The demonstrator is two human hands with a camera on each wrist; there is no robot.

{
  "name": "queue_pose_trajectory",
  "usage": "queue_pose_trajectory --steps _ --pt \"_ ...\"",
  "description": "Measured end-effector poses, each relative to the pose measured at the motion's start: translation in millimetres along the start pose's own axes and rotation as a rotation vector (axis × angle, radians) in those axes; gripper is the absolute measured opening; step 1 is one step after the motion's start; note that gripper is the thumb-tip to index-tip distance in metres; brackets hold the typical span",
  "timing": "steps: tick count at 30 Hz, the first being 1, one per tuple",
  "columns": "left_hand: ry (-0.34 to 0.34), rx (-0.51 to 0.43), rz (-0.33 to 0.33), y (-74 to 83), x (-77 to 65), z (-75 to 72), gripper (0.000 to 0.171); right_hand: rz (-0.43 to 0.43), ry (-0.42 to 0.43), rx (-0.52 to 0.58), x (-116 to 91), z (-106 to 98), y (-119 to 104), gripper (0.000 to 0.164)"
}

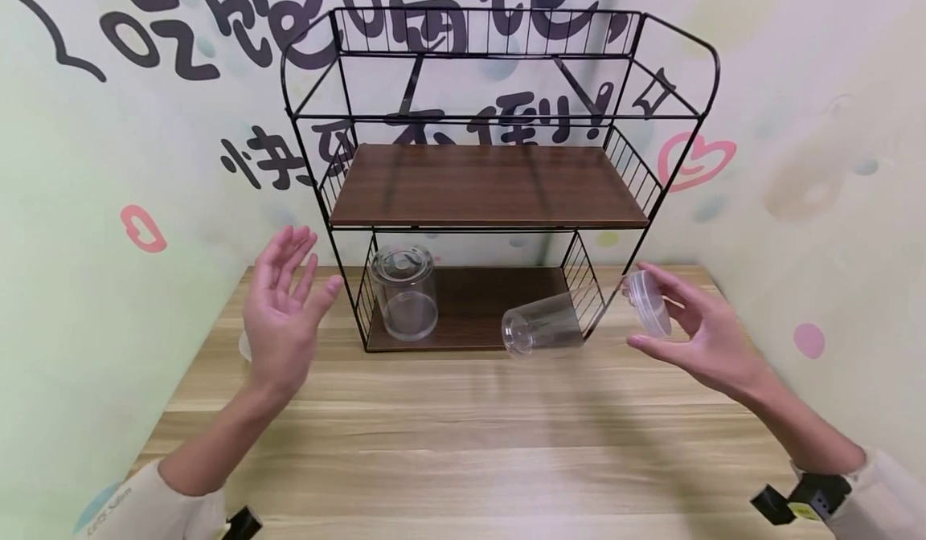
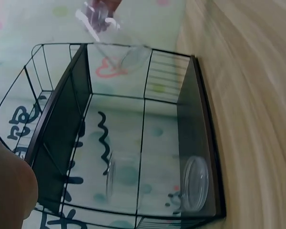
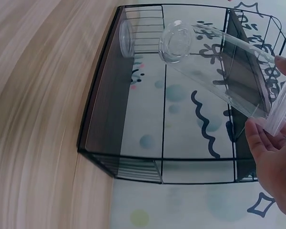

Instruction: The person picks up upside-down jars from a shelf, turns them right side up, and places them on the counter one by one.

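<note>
My right hand (image 1: 642,308) pinches the rim end of a clear plastic cup (image 1: 544,325) and holds it on its side above the table, base pointing left, just in front of the rack's lower right corner. The right wrist view shows the fingers (image 3: 264,152) on the rim of this cup (image 3: 214,67). A second clear cup (image 1: 403,292) stands upside down on the left of the lower shelf (image 1: 477,299). My left hand (image 1: 302,280) is raised beside the rack's left side, fingers straight, holding nothing.
The black wire rack (image 1: 492,114) has two brown wooden shelves and stands at the back of the light wood table (image 1: 463,435) against a painted wall. Its upper shelf (image 1: 492,185) is bare. A small pale object (image 1: 244,349) lies half hidden behind my left hand.
</note>
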State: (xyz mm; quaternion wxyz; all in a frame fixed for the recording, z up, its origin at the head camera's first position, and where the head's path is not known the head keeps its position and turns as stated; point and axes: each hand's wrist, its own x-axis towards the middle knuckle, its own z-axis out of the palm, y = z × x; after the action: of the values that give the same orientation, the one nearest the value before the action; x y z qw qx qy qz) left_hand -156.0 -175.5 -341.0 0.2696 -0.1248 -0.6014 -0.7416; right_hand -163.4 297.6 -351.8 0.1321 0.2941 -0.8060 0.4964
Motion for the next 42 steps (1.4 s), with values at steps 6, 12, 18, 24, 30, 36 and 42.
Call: queue_pose_trajectory --steps 6,12,18,24,30,36,42 --pt "-0.055 0.058 -0.011 2.0 26.8 -10.5 0.078 0.012 -0.024 -0.193 -1.3 -14.5 -2.7 0.099" --pt "-0.107 0.089 -0.030 1.2 47.4 -17.4 0.078 0.022 -0.071 -0.284 -0.3 -26.7 0.1 0.098" --pt "-0.189 0.153 -0.111 2.9 65.6 -17.8 0.087 -0.010 -0.105 -0.399 -3.5 -39.4 9.1 0.096" --pt "-0.221 0.224 -0.148 3.3 82.2 -14.8 0.092 -0.076 -0.157 -0.560 -4.0 -51.2 16.6 0.093" --pt "-0.253 0.304 -0.150 4.8 94.6 -12.4 0.095 -0.081 -0.188 -0.651 -2.5 -59.4 25.6 0.089" --pt "-0.286 0.387 -0.172 4.5 101.3 -8.6 0.094 -0.066 -0.205 -0.727 -1.4 -66.1 34.6 0.089" --pt "-0.305 0.408 -0.183 2.2 106.0 -7.3 0.097 -0.032 -0.234 -0.738 -0.6 -68.4 39.3 0.087"
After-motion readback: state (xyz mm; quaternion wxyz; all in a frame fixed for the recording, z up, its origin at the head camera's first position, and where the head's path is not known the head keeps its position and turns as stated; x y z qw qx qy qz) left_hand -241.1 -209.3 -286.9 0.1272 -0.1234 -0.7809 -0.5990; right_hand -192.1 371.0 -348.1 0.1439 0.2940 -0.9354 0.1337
